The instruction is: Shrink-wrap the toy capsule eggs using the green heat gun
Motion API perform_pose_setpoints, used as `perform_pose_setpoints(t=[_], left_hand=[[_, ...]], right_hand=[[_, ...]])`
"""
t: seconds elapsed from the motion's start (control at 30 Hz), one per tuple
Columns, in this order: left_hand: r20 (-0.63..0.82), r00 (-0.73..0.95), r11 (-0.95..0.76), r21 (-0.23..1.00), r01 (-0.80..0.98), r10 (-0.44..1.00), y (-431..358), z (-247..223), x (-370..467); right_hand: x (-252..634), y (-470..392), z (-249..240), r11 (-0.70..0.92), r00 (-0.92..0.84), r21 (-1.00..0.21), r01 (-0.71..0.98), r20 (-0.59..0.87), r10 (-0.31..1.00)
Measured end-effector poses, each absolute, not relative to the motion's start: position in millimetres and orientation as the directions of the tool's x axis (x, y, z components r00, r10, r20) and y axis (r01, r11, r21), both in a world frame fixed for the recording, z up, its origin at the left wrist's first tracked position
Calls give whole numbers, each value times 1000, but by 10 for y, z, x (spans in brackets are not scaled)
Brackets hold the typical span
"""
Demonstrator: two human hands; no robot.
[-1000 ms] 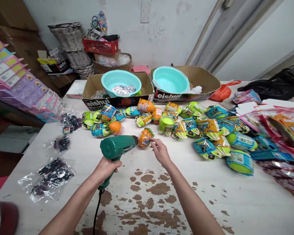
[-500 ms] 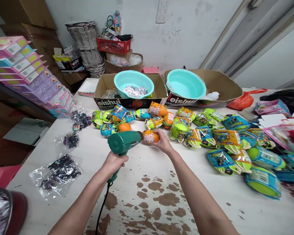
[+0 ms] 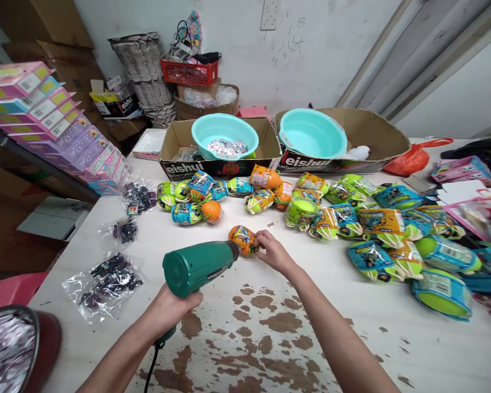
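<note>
My left hand [image 3: 175, 305] is wrapped round the handle of a green heat gun [image 3: 200, 266], its dark nozzle pointing right. Just past the nozzle is an orange toy egg [image 3: 242, 240] with a printed wrapper, low over the white table [image 3: 213, 327]. The fingers of my right hand [image 3: 272, 251] grip the egg's right end. Behind it lie more wrapped eggs, among them an orange one [image 3: 211, 211] and a lime-green one [image 3: 301, 212].
Many wrapped eggs [image 3: 380, 224] spread across the right side. Clear bags of dark parts [image 3: 106, 284] lie at left. Turquoise basins [image 3: 225, 128] rest in cardboard boxes [image 3: 175, 142] at the back. A metal-rimmed tub [image 3: 36, 349] stands at front left; the gun's cord [image 3: 150, 368] trails below.
The heat gun and my left hand have come nearer and lower. My right hand has brought the orange egg nearer and turned it, so a different side of the wrapper shows.
</note>
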State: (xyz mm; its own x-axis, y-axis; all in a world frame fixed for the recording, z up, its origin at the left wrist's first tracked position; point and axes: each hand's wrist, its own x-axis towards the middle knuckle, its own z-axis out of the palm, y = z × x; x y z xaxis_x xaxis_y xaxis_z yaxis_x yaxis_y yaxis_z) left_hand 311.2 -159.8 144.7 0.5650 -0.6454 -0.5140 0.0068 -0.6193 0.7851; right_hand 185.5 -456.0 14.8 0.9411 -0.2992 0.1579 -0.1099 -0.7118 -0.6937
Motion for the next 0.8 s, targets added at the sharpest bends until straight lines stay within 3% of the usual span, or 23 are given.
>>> perform_pose_setpoints(t=[0.1, 0.2, 0.27, 0.37, 0.47, 0.57, 0.67, 0.8], left_hand=[[-469, 531, -563, 826, -18, -706, -1765, 1404, 3119], [-438, 597, -577, 815, -53, -672, -1819, 1312, 3200], [-448, 645, -624, 780, -56, -618, -1706, 1278, 3236], [-508, 653, -690, 723, -31, -562, -1374, 1328, 3170], [-612, 507, -656, 746, 116, -607, -1114, 1460, 2980], [-584, 434, -548, 807, 220, -686, -1094, 1562, 2812], [-539, 522, -562, 817, 132, -661, -1144, 1553, 2746], [-597, 542, -684, 728, 55, -592, -1033, 1396, 2699]], right_hand=[[1808, -4377, 171, -804, 933, -586, -102, 223, -281], [1654, -4197, 199, -842, 933, -534, -83, 254, -253], [1495, -4097, 224, -803, 919, -593, -62, 279, -277], [1252, -3958, 251, -633, 824, -768, -100, 292, -485], [1110, -3773, 256, -454, 714, -876, -161, 214, -667], [1011, -3537, 294, -337, 707, -919, -203, 101, -700], [650, -3321, 433, -151, 640, -948, -279, -67, -766], [-572, -2991, 701, 56, 417, -897, -438, -259, -871]])
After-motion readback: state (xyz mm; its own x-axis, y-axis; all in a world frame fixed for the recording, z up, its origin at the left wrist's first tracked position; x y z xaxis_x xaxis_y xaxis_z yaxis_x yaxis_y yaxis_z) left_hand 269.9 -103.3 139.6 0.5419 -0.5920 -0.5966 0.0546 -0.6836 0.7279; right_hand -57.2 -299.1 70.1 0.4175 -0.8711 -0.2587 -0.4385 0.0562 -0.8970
